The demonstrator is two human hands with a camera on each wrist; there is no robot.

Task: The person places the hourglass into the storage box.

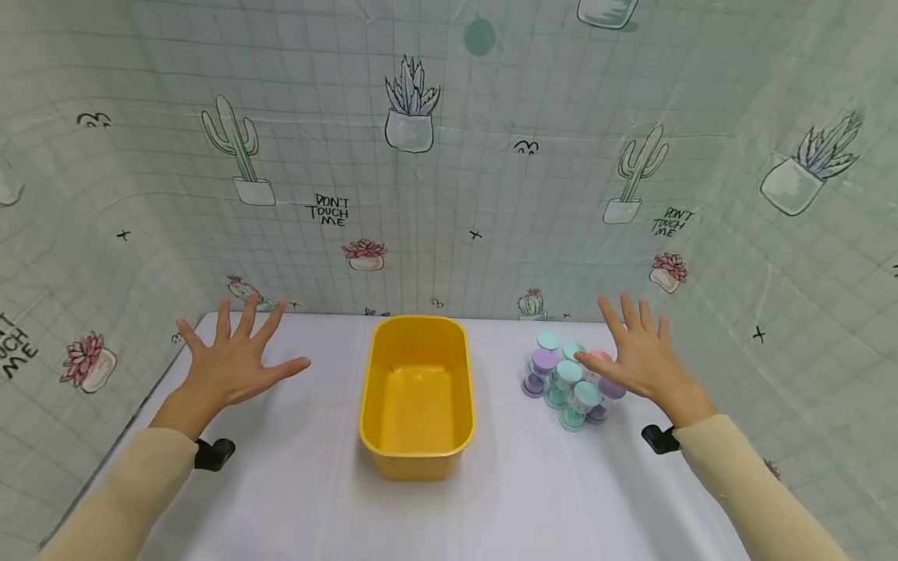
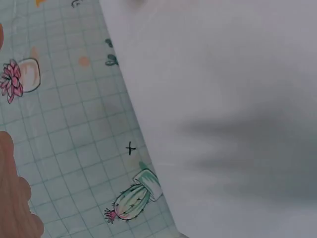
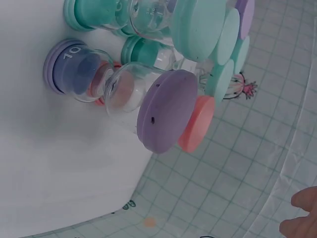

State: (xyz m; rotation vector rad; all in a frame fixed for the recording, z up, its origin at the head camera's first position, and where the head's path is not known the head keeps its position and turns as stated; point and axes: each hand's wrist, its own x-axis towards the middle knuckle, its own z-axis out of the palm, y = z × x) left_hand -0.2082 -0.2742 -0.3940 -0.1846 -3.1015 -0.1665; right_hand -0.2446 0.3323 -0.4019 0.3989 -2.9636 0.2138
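The left grip (image 1: 228,372) was spread wide above the worktop (image 1: 295,483), with nothing in it. The right grip (image 1: 644,360) was spread wide and bare too, near the sand timers (image 1: 568,372), which were bunched to the right of the yellow tub (image 1: 418,417). Each timer seemed best pinched softly, one by one, so none was knocked over.

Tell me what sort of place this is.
Probably a makeshift tabletop booth: cactus-print sheeting hangs behind and beside a white table, which holds a yellow tub and a cluster of hourglass timers.
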